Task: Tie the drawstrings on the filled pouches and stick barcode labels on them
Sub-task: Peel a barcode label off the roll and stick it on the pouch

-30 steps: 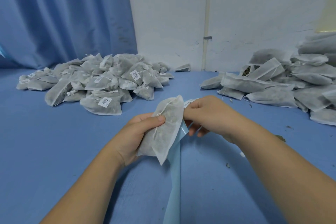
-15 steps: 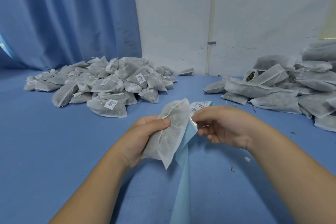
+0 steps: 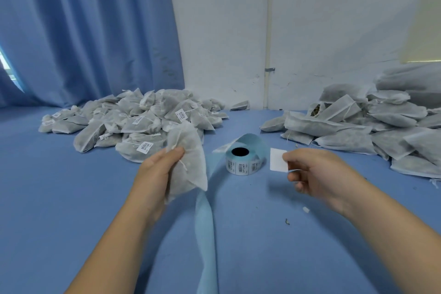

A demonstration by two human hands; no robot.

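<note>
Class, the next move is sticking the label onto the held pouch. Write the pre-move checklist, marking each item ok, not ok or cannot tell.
1. Pouch gripped in the left hand: ok.
2. Label free of the backing strip, pinched by the right hand: ok.
3. Label lined up against the pouch: not ok, they are apart.
4. Drawstring tied: cannot tell.
5. Sticky side facing the pouch: cannot tell; a blank white face shows.
</note>
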